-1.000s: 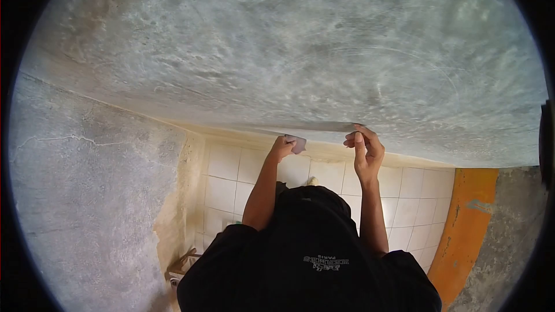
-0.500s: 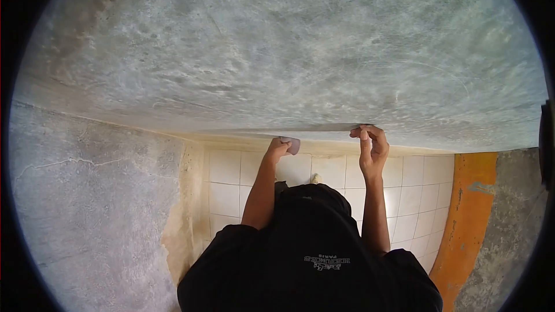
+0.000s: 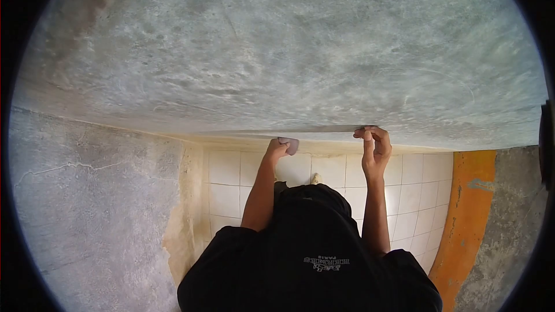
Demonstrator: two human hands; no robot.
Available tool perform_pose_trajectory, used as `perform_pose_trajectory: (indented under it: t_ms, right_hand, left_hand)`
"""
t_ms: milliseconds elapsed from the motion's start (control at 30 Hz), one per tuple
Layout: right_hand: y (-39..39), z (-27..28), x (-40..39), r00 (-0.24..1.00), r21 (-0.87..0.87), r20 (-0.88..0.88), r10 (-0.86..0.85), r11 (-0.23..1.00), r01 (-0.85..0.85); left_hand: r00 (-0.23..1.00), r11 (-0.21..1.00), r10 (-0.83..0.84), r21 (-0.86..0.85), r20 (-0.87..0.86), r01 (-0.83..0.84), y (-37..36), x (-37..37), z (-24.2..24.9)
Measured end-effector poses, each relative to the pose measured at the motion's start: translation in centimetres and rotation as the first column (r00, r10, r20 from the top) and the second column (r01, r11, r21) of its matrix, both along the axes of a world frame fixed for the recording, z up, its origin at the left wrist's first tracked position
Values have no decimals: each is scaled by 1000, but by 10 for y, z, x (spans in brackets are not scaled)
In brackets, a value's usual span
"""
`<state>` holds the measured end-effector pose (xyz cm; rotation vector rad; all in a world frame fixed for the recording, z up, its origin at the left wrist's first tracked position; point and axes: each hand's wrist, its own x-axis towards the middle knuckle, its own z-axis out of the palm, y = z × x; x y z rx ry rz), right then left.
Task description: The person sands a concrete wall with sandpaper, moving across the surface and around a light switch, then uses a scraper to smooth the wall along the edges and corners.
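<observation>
A long thin blade (image 3: pixel 324 129) lies flat against the grey plastered surface (image 3: pixel 277 46), just above the tiled wall (image 3: pixel 231 173). At its 9 o'clock end, the left hand (image 3: pixel 277 149) has its fingers closed on a small pale grip (image 3: pixel 291 145). At 3 o'clock, the right hand (image 3: pixel 374 145) has its fingers curled, pinching the blade's end. The blade looks light, springy and sharp-edged, so it is best held at both ends.

The hand at the long blade's far end (image 3: pixel 374 149) sits a little further along the ceiling (image 3: pixel 289 52) than a second ago, toward the orange door frame (image 3: pixel 468 219). The hand on the pale handle (image 3: pixel 278 149) edges the same way. The long trowel blade (image 3: pixel 324 129) between their fingers slides with them across the grey plaster.
</observation>
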<state>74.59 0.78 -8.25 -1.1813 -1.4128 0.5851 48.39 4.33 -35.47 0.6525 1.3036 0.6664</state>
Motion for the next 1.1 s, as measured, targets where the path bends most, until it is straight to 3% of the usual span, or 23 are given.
perform_pose_trajectory:
  t_ms: [67,267,367,500,600,700,800,900,1000,1100]
  right_hand:
    - [0,-1,1,1000,-4,-2,2,1000,-2]
    - [0,1,2,1000,-2,27,6,1000,-5]
    - [1,1,2,1000,18,13,-10,1000,10]
    - [1,0,3,1000,19,-2,8,1000,-8]
    - [0,0,3,1000,-2,10,26,1000,-26]
    - [1,1,5,999,1,20,28,1000,-28]
    - [2,2,4,999,3,17,31,1000,-31]
    - [0,1,4,999,-2,20,28,1000,-28]
    - [3,1,5,999,16,24,34,999,-35]
    - [0,-3,4,1000,10,12,29,1000,-29]
  left_hand:
    - [991,1000,15,-10,-131,-16,1,3,-8]
    - [996,997,60,-45,-61,-63,3,2,-24]
    - [980,990,129,-44,-152,-137,1,3,-22]
    - [974,988,73,-147,216,-42,3,-4,-19]
    - [984,997,-13,-71,-175,1,6,-3,-28]
    - [998,993,51,-111,25,-48,5,-4,-28]
    - [984,994,70,-77,-164,-84,1,3,17]
    - [987,994,-1,-104,-158,-16,8,-14,-41]
    - [994,997,46,-70,98,-40,0,-12,12]
    - [968,998,21,-49,-248,-34,2,-10,20]
